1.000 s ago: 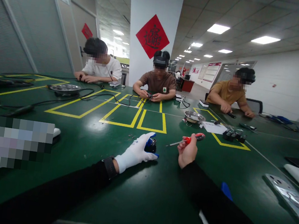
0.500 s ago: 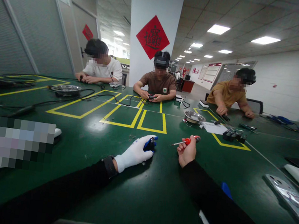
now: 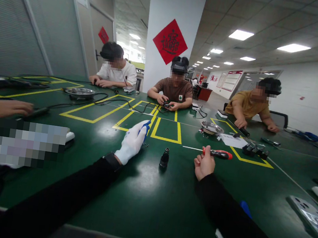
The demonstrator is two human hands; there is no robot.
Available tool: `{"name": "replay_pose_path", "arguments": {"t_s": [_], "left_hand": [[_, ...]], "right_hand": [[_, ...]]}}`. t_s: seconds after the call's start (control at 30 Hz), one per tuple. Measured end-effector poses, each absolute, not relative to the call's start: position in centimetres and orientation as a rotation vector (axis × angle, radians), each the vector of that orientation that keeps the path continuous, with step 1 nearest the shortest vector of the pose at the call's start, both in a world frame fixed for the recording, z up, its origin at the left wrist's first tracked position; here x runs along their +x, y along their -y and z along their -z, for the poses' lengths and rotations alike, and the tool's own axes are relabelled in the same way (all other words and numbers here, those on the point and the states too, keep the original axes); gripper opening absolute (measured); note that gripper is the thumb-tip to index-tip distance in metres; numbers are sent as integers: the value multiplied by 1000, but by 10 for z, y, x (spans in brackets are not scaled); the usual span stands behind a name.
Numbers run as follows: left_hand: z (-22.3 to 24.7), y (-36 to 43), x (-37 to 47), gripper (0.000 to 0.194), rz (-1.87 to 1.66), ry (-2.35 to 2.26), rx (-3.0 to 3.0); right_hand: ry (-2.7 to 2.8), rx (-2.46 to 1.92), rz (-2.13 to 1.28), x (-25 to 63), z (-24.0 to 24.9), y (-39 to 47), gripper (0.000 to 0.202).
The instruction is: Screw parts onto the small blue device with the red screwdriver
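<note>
A white glove with a blue palm side covers my left hand (image 3: 135, 138). Its fingers are stretched forward and hold nothing that I can see, beside a few tiny screws (image 3: 146, 145) on the green table (image 3: 134, 210). A small black cylindrical part (image 3: 164, 160), narrower at its metallic-looking top, stands upright between my hands, touched by neither. Bare, my right hand (image 3: 204, 165) grips a screwdriver (image 3: 221, 154) with a red and black handle, its thin shaft pointing left above the table.
Metal bowls stand at the right (image 3: 211, 128) and left (image 3: 79, 93). Black parts (image 3: 255, 150) lie near white paper (image 3: 229, 140). A phone (image 3: 310, 219) is at far right. Another person's hand (image 3: 9, 108) reaches in at left, over black cables. Three people sit opposite.
My left hand has let go of the black cylindrical part and moved left, leaving it standing. The screwdriver has turned level in my right hand. Another person's hand has appeared at left.
</note>
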State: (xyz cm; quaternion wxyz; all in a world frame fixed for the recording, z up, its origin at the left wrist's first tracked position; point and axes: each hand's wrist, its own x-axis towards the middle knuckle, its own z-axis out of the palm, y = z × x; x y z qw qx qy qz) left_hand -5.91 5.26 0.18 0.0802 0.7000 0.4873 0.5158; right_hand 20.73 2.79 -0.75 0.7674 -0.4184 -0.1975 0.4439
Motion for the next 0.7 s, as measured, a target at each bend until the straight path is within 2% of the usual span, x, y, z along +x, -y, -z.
{"name": "replay_pose_path", "arguments": {"t_s": [0.07,0.13,0.33,0.7], "left_hand": [[7,-71,-76,51,-1476,-1697,1996],[16,-85,-85,55,-1245,-1853,1937],[27,-90,-86,67,-837,-1873,2230],[29,-89,-85,74,-677,-1878,2401]], "right_hand": [[461,-923,-968,206,8,-29,25],[523,-953,-1003,203,8,-28,31],[928,-1093,-1135,190,6,-18,37],[1295,-1106,-1083,182,8,-13,33]]}}
